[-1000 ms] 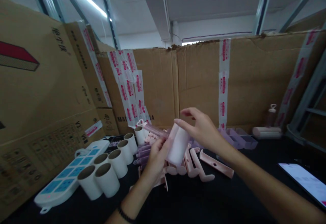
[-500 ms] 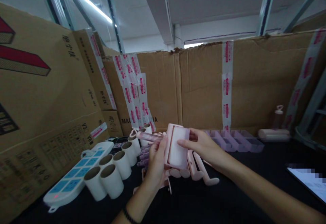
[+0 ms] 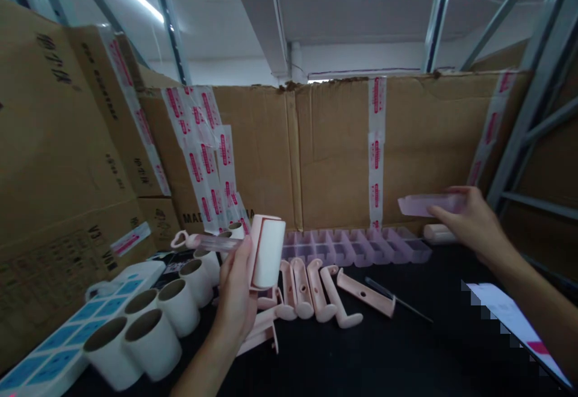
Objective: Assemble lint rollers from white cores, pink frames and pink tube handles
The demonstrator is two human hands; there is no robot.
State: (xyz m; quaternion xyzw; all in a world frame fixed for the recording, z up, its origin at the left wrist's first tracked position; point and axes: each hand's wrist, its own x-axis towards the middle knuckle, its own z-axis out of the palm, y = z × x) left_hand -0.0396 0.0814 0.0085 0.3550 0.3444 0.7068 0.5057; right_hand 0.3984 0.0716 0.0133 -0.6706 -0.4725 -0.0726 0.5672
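From my station I see the left hand (image 3: 237,293) wrapped shut around the lint roller (image 3: 268,252), holding it upright at centre left of the frame, white roll facing me and its clear pink handle pointing toward the left edge. Half a second ago the right hand (image 3: 475,223) was pressed against that roll. It has since let go and swung out to the right of the frame, where its fingers are closed on a translucent pink cover (image 3: 424,205) lifted clear of the tabletop (image 3: 383,361). The roller is therefore carried by one hand alone, well apart from the cover. Below the raised cover, a row of similar covers (image 3: 361,246) lies along the foot of the cardboard wall (image 3: 334,156), with loose pink handles (image 3: 311,285) lined up just in front of it at centre. Spare white rolls (image 3: 153,318) stand at lower left beside a blue-and-white power strip (image 3: 49,352). The view has also turned right, so the boxes at left show less than before.
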